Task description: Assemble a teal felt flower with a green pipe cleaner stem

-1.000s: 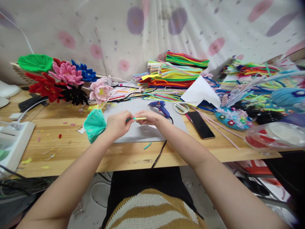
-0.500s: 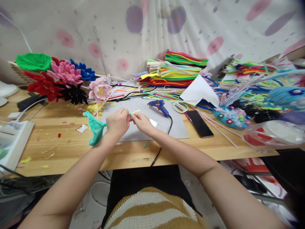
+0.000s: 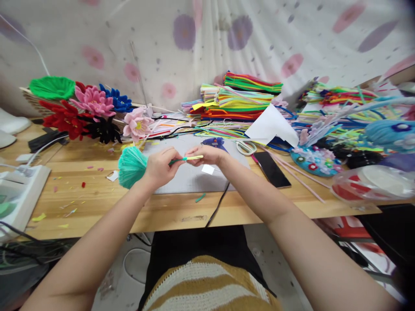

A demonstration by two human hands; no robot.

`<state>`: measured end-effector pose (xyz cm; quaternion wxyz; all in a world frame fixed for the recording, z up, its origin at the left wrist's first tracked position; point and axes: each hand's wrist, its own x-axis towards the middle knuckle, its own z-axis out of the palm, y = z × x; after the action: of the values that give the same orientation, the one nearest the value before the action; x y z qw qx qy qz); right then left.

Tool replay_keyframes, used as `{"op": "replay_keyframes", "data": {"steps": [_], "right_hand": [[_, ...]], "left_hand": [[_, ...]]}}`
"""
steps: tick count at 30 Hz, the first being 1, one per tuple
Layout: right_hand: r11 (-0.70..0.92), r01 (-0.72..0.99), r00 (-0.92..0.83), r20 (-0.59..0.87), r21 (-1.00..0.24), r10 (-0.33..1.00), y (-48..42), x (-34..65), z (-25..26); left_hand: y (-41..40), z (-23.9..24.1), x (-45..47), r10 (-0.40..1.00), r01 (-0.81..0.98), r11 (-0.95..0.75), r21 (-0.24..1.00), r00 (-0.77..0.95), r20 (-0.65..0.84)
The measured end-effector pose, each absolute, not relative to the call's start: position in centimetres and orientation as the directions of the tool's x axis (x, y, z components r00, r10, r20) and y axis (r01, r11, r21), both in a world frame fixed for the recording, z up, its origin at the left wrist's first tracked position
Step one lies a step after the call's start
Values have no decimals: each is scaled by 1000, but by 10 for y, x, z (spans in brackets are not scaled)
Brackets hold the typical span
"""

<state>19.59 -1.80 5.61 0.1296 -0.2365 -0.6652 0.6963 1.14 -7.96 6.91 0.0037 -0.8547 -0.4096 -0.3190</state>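
A teal fan-shaped piece (image 3: 132, 167) is flaring past the left hand (image 3: 163, 167), above the table (image 3: 97, 207); that hand is pinching its stem (image 3: 179, 161), seemingly steadying it. The yellow tip (image 3: 196, 157) is projecting across the right hand (image 3: 209, 154), whose grip cannot be told. Behind, a blue glue gun (image 3: 214, 142) is lying on the grey mat (image 3: 184, 183), probably for easy reach.

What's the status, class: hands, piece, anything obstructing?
Left hand pinching green stem; right hand at its yellow end. Turquoise piece beside left hand. Glue gun partly behind right hand.
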Motion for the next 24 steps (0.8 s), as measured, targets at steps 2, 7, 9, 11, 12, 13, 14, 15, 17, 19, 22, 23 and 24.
{"op": "replay_keyframes", "data": {"steps": [2,7,9,11,12,13,14,15,17,19,22,23,24], "right_hand": [[-323,-49,-856,-127,-945,502,-27,188,38],[-432,-313,-756,-53,-846,653,-54,169,21],[-327,-254,-691,-66,-910,720,-59,168,25],[-92,-48,-600,-45,-995,799,-60,174,29],[77,103,-541,9,-992,841,-61,178,31],[255,268,-482,100,-929,870,-60,184,33],[413,422,-439,216,-807,872,-60,190,34],[532,542,-421,338,-650,842,-59,196,36],[666,664,-458,520,-339,721,-56,206,38],[738,665,-556,585,-113,590,-50,212,42],[809,585,-682,569,49,459,-40,216,50],[827,558,-709,554,62,437,-37,216,53],[842,537,-726,541,59,425,-34,217,56]], "left_hand": [[-81,69,14,708,726,-637,260,417,570],[-82,67,20,790,819,-513,258,333,515],[-81,68,22,835,845,-450,290,283,472],[-78,68,22,883,853,-380,358,221,414],[-76,67,22,906,849,-346,400,191,378],[-73,67,22,927,839,-309,448,161,338],[-70,66,21,947,822,-271,501,134,291],[-66,66,21,964,798,-235,555,118,239],[-58,66,21,986,734,-168,658,119,119],[-51,68,23,989,653,-100,751,150,1],[-46,73,29,976,533,-13,846,191,-105],[-45,75,32,972,506,4,863,201,-123],[-43,77,33,968,490,12,871,212,-133]]}}
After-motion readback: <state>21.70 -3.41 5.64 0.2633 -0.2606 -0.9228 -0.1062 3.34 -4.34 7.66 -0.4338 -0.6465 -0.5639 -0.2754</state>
